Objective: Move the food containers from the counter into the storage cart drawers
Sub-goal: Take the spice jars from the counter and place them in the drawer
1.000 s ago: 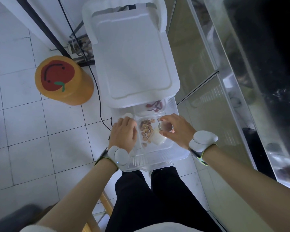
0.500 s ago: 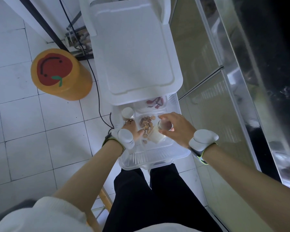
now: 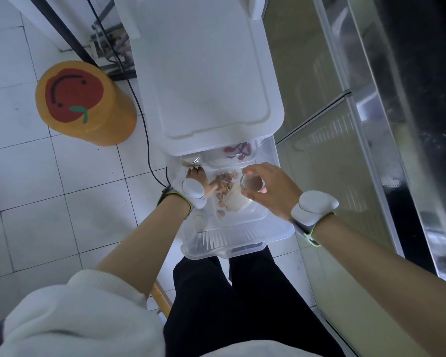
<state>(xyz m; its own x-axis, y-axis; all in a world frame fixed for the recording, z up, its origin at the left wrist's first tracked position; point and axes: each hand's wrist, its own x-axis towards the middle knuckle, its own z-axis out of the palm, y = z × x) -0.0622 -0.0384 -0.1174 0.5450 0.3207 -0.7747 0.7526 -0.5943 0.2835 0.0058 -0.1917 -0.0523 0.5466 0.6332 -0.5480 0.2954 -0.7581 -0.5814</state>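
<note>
The white storage cart (image 3: 206,73) has one clear drawer (image 3: 242,238) pulled out toward me. Inside lie a clear box of brown round pieces (image 3: 223,185), a box with red strips (image 3: 236,152) further back, and a small lidded jar (image 3: 192,158) at the back left. My right hand (image 3: 271,189) grips a small jar (image 3: 251,182) by its lid, holding it over the drawer's right half. My left hand (image 3: 198,177) reaches down into the drawer's left side beside the back jar; its fingers are mostly hidden behind the wrist.
An orange stool with a red apple face (image 3: 84,103) stands on the tiled floor left of the cart. A black cable (image 3: 146,135) runs down between them. A steel counter with glass fronts (image 3: 366,150) lines the right side. My legs are under the drawer front.
My left hand has slid from the drawer's front left deeper toward the back left, uncovering and then reaching the small jar there. My right hand keeps its jar in nearly the same place.
</note>
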